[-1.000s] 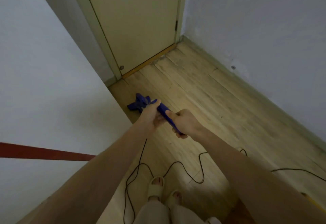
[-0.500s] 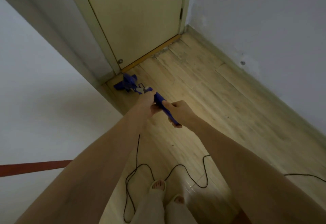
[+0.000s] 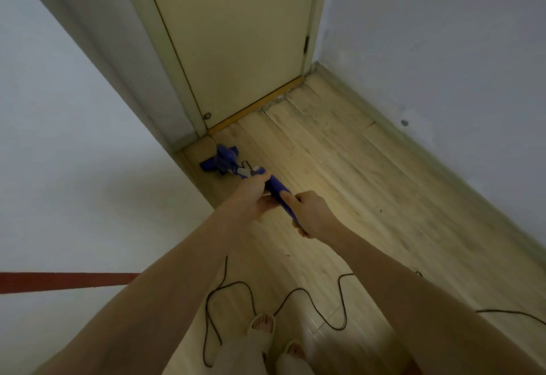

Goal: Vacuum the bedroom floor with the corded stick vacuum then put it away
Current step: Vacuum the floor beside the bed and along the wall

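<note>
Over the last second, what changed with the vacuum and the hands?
The blue stick vacuum was pushed forward: its head went from mid-floor into the corner by the door frame. Nothing was taken up or let go. The left hand and right hand keep gripping the handle, and the black cord still loops on the floor near the feet.

Pale wood plank floor [image 3: 339, 167] under you, running to closed door at far end. Blue vacuum head [image 3: 223, 160] sits on floor at far left, beside door frame corner. Black cord [image 3: 298, 292] lies in loose loops near your slippered feet [image 3: 263, 327], trailing off right.
</note>
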`<state>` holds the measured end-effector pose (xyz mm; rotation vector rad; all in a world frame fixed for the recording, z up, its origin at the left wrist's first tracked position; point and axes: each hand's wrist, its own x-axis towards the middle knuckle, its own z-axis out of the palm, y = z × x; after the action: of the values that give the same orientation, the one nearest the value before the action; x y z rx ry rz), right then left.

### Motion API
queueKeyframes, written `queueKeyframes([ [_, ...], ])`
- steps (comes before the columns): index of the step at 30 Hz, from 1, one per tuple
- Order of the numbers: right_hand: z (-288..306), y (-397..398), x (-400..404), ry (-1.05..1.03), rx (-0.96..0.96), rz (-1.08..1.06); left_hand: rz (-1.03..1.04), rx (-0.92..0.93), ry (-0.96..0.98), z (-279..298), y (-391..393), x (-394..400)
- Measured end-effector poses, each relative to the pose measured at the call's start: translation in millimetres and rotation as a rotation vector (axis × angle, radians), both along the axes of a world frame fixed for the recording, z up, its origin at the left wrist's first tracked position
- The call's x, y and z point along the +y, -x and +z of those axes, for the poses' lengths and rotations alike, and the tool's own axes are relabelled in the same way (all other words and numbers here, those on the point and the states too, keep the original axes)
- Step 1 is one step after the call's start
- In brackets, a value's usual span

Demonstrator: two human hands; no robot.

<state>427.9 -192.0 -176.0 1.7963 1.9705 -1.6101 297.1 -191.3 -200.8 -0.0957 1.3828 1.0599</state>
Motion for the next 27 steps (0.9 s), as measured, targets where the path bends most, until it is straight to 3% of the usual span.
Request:
queueKeyframes([
  [15, 83.5, -124.3, -134.2, 0.046, -0.05, -0.198, -0.286, -0.086, -0.008, 63.5, -125.8, -120.2],
  [20, 99.9, -111.0, -197.1, 0.053, -0.048, -0.314, -0.368, -0.09, -0.006, 76.0, -117.7, -170.6],
  [27, 113.1, -33.1, -321.1, 0.019, -0.056, -0.409, -0.618, -0.011, -0.016, 73.2, -51.0, -266.3],
])
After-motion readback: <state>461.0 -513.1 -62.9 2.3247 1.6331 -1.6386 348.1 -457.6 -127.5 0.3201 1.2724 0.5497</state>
